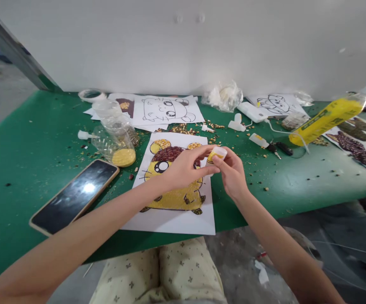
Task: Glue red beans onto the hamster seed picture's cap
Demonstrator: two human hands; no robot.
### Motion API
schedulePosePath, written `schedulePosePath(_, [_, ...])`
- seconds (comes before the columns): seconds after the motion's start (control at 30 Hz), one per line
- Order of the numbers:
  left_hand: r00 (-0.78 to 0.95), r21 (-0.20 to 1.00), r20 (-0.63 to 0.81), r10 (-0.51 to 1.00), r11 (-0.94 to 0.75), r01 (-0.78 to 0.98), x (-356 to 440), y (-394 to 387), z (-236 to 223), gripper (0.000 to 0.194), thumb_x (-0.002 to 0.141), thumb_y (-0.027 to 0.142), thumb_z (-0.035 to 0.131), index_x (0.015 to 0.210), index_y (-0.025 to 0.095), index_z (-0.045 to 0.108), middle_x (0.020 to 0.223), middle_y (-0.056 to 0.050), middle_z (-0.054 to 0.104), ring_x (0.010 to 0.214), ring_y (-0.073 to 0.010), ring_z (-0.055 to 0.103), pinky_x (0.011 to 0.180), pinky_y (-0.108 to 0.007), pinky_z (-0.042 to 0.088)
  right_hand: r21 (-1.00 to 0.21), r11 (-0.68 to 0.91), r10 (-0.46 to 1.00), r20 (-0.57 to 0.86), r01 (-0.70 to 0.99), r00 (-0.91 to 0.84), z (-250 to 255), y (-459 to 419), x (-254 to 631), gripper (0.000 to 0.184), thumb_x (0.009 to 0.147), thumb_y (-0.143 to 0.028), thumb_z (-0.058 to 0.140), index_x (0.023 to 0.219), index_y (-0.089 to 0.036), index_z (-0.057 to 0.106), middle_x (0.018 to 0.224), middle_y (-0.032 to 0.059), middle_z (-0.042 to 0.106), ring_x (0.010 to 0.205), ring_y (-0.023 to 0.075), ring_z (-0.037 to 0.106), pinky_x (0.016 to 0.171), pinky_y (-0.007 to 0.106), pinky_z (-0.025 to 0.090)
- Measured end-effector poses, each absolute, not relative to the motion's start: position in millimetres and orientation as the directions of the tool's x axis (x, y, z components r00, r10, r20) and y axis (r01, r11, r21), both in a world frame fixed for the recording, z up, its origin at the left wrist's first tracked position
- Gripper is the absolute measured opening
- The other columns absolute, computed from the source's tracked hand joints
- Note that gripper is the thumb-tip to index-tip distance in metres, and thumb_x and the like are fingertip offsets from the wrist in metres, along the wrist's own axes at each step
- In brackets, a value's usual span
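My right hand (232, 171) pinches a small white plastic bottle (217, 153) with yellow contents, holding it just above the right edge of a hamster picture (173, 185) filled in with yellow grains and dark beans. My left hand (183, 169) reaches across the picture, and its fingertips touch the same bottle from the left. The picture sheet lies flat on the green table (28, 160), near its front edge.
A phone (75, 196) lies left of the picture. Behind it lies a clear jar (116, 145) with yellow grains. Uncoloured hamster sheets (167, 109), small glue bottles (236, 122), loose seeds, keys (278, 148) and a yellow packet (326, 118) crowd the back and right.
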State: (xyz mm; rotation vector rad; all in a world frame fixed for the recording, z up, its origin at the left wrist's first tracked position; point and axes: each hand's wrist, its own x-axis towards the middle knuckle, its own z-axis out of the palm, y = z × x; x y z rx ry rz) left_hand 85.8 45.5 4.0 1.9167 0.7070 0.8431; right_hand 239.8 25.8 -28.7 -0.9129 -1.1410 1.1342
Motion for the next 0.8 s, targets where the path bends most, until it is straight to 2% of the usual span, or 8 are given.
schedulePosePath(0.13, [0.55, 0.958, 0.161, 0.82, -0.264, 0.114, 79, 50, 0, 0.051, 0.085, 0.037, 0.058, 0.131, 0.021, 0.044, 0.131, -0.012, 0.054, 0.115, -0.0221, 0.055, 0.095, -0.036, 0.045, -0.952, 0.171, 0.984, 0.15, -0.252, 0.098, -29, 28, 246, 0.016, 0.079, -0.033, 0.064, 0.085, -0.023, 0.053, 0.076, -0.003, 0.062, 0.069, 0.0118, 0.057, 0.065, 0.025, 0.045])
schedulePosePath(0.23, [0.478, 0.964, 0.167, 0.862, -0.244, 0.104, 75, 53, 5, 0.042, 0.088, 0.036, 0.052, 0.128, 0.022, 0.047, 0.127, -0.01, 0.056, 0.111, -0.0206, 0.058, 0.092, -0.035, 0.048, -0.938, 0.172, 0.983, 0.144, -0.302, 0.115, -32, 31, 251, 0.026, 0.074, -0.024, 0.067, 0.09, -0.025, 0.048, 0.077, -0.0045, 0.063, 0.071, 0.0128, 0.059, 0.071, 0.028, 0.046])
schedulePosePath(0.33, [0.426, 0.956, 0.217, 0.878, -0.279, 0.089, 73, 50, 22, 0.035, 0.089, 0.029, 0.051, 0.122, 0.02, 0.051, 0.118, -0.009, 0.061, 0.103, -0.0179, 0.061, 0.087, -0.031, 0.05, -0.928, 0.212, 0.973, 0.173, -0.307, 0.152, -30, 37, 259, 0.028, 0.071, -0.024, 0.069, 0.094, -0.024, 0.052, 0.072, -0.0058, 0.059, 0.066, 0.0104, 0.056, 0.066, 0.024, 0.044])
schedulePosePath(0.4, [0.432, 0.95, 0.226, 0.873, -0.296, 0.102, 70, 46, 37, 0.033, 0.088, 0.025, 0.051, 0.121, 0.019, 0.053, 0.115, -0.009, 0.063, 0.098, -0.0166, 0.063, 0.082, -0.027, 0.052, -0.937, 0.24, 0.966, 0.206, -0.255, 0.153, -20, 43, 267, 0.017, 0.074, -0.033, 0.066, 0.081, -0.02, 0.057, 0.066, -0.0042, 0.055, 0.061, 0.0096, 0.052, 0.059, 0.022, 0.04])
schedulePosePath(0.5, [0.468, 0.918, 0.253, 0.847, -0.363, 0.161, 59, 37, 60, 0.028, 0.086, 0.024, 0.053, 0.113, 0.019, 0.059, 0.105, -0.007, 0.067, 0.091, -0.016, 0.066, 0.073, -0.024, 0.053, -0.942, 0.272, 0.962, 0.259, -0.197, 0.088, 13, 44, 283, 0.037, 0.077, -0.05, 0.06, 0.058, -0.018, 0.052, 0.056, -0.0024, 0.047, 0.053, 0.0098, 0.046, 0.052, 0.024, 0.037])
schedulePosePath(0.6, [0.422, 0.861, 0.356, 0.834, -0.468, 0.199, 38, 21, 72, 0.019, 0.086, 0.026, 0.053, 0.098, 0.019, 0.065, 0.092, -0.005, 0.07, 0.086, -0.0159, 0.067, 0.072, -0.024, 0.053, -0.91, 0.299, 0.952, 0.303, -0.288, 0.03, 47, 31, 292, 0.052, 0.078, -0.062, 0.052, 0.05, -0.019, 0.045, 0.049, -0.0039, 0.036, 0.045, 0.0087, 0.038, 0.047, 0.024, 0.033])
schedulePosePath(0.7, [0.326, 0.836, 0.414, 0.85, -0.496, 0.233, 11, -8, 70, 0.017, 0.086, 0.027, 0.053, 0.095, 0.019, 0.066, 0.087, -0.003, 0.07, 0.082, -0.0153, 0.067, 0.073, -0.025, 0.053, -0.865, 0.301, 0.949, 0.314, -0.402, 0.035, 50, 7, 286, 0.056, 0.079, -0.066, 0.044, 0.047, -0.02, 0.04, 0.046, -0.0047, 0.03, 0.042, 0.0086, 0.034, 0.044, 0.024, 0.031])
schedulePosePath(0.8, [0.249, 0.862, 0.342, 0.906, -0.409, 0.3, -12, -44, 51, 0.019, 0.087, 0.029, 0.052, 0.095, 0.019, 0.066, 0.088, -0.004, 0.071, 0.083, -0.0164, 0.067, 0.076, -0.026, 0.051, -0.941, 0.174, 0.981, 0.19, -0.291, -0.027, 30, -13, 273, 0.051, 0.074, -0.057, 0.057, 0.044, -0.02, 0.041, 0.042, -0.0036, 0.035, 0.039, 0.0093, 0.035, 0.039, 0.024, 0.027])
